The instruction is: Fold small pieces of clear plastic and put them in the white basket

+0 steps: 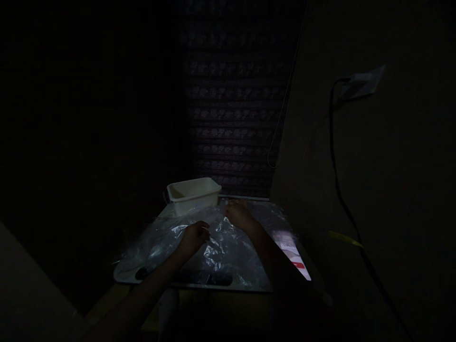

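Note:
In the dim head view, clear crinkled plastic sheets or bags (213,254) spread over a small light table (123,275). My left hand (194,237) is over the middle of the plastic, its fingers curled together at a bit of film; the exact grip is dark. Farther back and to the right, my right hand (238,213) has its fingers closed at the plastic, and what they pinch is too dark to make out. A cream rectangular tub (194,202) stands at the back left of the table, beyond my left hand.
A lit screen (292,254) lies at the table's right edge. On the right wall, a black cable (335,161) hangs from a socket (363,83). Behind the table hangs a patterned blind (228,114) with a looped cord (273,164).

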The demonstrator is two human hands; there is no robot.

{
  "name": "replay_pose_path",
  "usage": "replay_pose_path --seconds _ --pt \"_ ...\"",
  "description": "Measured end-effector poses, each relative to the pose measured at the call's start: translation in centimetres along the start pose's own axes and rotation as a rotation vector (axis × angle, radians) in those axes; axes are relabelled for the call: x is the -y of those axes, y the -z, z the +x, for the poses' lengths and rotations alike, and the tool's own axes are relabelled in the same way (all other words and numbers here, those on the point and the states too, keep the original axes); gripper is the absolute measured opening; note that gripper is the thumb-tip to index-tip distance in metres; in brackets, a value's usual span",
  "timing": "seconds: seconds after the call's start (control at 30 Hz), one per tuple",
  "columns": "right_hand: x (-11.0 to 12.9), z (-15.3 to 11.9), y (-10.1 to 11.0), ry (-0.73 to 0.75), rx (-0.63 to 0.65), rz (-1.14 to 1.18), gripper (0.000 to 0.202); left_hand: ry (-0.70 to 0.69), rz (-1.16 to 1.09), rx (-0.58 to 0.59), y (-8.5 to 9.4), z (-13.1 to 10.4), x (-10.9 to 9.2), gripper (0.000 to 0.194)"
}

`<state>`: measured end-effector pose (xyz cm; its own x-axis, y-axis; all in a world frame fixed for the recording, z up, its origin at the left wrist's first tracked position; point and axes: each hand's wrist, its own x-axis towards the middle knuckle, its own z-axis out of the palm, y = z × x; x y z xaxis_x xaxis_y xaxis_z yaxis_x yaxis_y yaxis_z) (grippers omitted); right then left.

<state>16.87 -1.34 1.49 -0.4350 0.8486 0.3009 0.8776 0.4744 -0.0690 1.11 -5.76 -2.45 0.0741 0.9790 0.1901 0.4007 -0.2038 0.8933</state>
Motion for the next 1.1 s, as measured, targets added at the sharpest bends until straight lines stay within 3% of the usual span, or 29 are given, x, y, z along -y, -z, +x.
replay_pose_path --seconds 0.2,0.37,0.57,0.77,0.9,1.03,1.1 --pt "-1.0 -0.4 -0.2 0.013 -0.061 0.058 0.029 0.045 -0.042 0.019 0.2 0.1 0.5 0.015" --pt "-0.8 -0.3 -0.6 0.047 -0.004 0.156 0.028 0.086 -0.128 0.048 0.3 0.3 0.6 0.018" --pt "-0.6 -0.4 -0.7 -0.003 -0.040 0.153 0.015 0.165 -0.276 0.131 0.9 0.4 1.0 0.022" --pt "-1.9 -0.4 0.1 -0.129 -0.140 0.195 0.029 0.294 -0.374 0.213 1.9 1.5 1.7 0.033" --pt "-4.5 -1.2 0.4 -0.190 -0.037 0.297 0.025 0.338 -0.159 0.111 2.0 2.1 1.0 0.023" --pt "-7.3 -3.3 0.3 -0.307 -0.036 0.410 0.021 0.068 0.229 -0.022 1.5 2.1 -1.0 0.008" --pt "-8.3 -4.6 0.0 -0.344 -0.029 0.525 0.018 -0.007 0.299 -0.028 0.8 2.1 -1.9 0.009"
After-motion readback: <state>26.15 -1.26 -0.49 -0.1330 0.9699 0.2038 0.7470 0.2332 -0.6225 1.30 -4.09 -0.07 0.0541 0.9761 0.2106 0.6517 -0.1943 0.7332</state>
